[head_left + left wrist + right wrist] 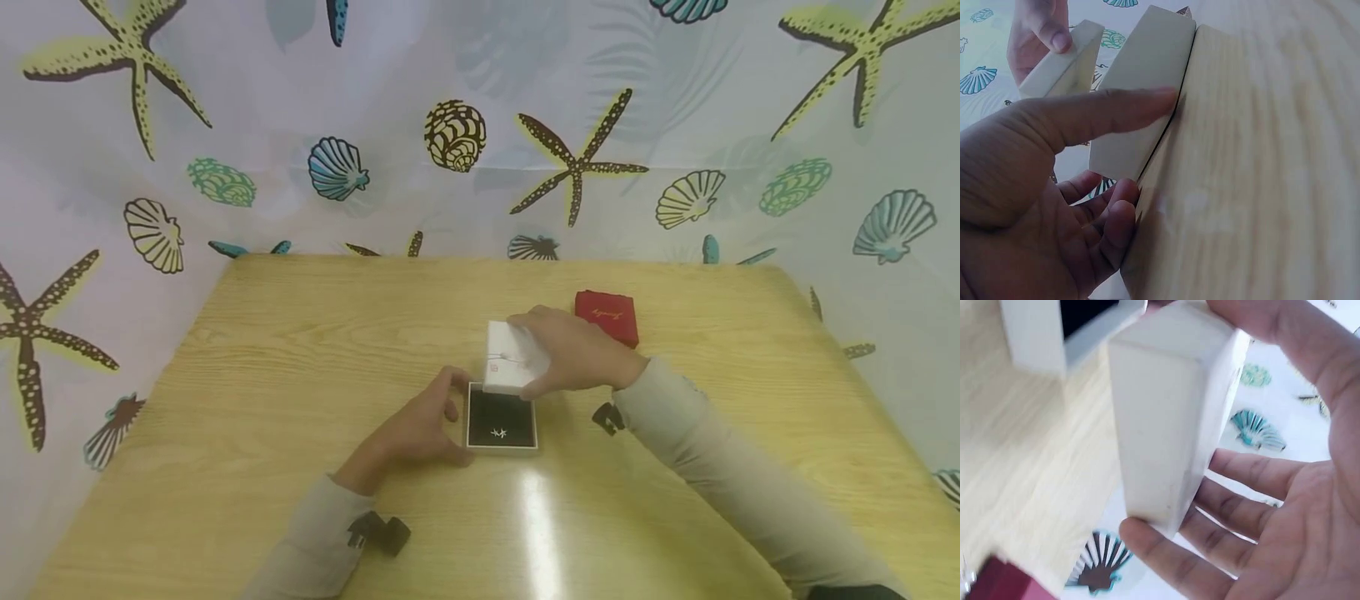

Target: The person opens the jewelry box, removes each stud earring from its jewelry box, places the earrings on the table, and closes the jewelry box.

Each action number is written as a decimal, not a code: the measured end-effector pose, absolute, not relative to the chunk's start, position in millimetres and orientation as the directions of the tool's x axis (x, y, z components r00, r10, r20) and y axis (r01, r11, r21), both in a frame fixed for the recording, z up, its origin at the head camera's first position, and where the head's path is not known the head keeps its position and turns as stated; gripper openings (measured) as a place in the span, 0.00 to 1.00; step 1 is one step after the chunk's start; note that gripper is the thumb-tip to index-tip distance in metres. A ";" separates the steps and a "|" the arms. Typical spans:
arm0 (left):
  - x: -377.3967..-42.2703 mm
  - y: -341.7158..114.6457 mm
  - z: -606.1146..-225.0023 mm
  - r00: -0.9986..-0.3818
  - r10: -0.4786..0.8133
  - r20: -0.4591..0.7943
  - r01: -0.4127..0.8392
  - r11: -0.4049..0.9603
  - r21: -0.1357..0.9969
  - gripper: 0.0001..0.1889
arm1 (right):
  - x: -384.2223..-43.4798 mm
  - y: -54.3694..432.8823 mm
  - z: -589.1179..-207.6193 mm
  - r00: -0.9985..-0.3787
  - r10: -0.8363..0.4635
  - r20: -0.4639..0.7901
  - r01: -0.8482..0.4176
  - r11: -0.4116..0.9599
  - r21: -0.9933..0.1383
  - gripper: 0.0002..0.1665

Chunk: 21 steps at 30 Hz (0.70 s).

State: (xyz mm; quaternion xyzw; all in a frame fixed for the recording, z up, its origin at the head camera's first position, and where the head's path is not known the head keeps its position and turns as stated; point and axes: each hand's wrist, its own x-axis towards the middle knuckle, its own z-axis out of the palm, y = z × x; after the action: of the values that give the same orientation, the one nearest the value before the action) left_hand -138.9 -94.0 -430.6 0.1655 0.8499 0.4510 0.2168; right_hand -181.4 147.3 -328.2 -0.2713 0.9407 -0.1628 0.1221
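Observation:
A shallow white box (502, 450) with a black lining sits on the table. Two small silvery star-shaped pieces (498, 432), perhaps earrings, lie on the lining near its front. At the box's left side, my left hand (420, 421) steadies it; in the left wrist view the thumb (1116, 112) lies along the box wall and the other fingers are curled by its corner. Over the back of the box, my right hand (573, 350) grips the white box lid (504, 354) between thumb and fingers. The right wrist view shows this lid (1154, 425) tilted, apart from the box.
A red box (611, 315) with gold lettering lies behind the right hand; its corner (1007, 581) shows in the right wrist view. The wooden table (315, 317) ends at a patterned curtain (390, 100) with shells and starfish. Dark devices (378, 533) are strapped at both wrists.

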 end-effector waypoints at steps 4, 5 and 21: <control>-139.9 -97.0 -431.2 -0.840 0.496 -0.222 0.076 0.512 0.855 0.50 | -201.3 156.3 -328.5 -0.823 -0.552 -0.133 -0.473 0.796 -0.378 0.54; -140.2 -97.7 -431.6 -0.836 0.503 -0.221 0.079 0.507 0.858 0.50 | -205.8 158.5 -329.0 -0.823 -0.552 -0.133 -0.471 0.795 -0.383 0.54; -142.2 -103.1 -437.7 -0.827 0.519 -0.215 0.088 0.498 0.863 0.50 | -264.7 174.6 -363.6 -0.800 -0.566 -0.200 -0.481 0.804 -0.350 0.52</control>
State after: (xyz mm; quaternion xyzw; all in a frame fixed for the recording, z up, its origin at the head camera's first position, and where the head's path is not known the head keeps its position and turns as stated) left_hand -142.2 -103.1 -437.7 0.1821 0.8340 0.4670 0.2308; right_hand -264.7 174.6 -363.6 -0.2792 0.9379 -0.1423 0.1492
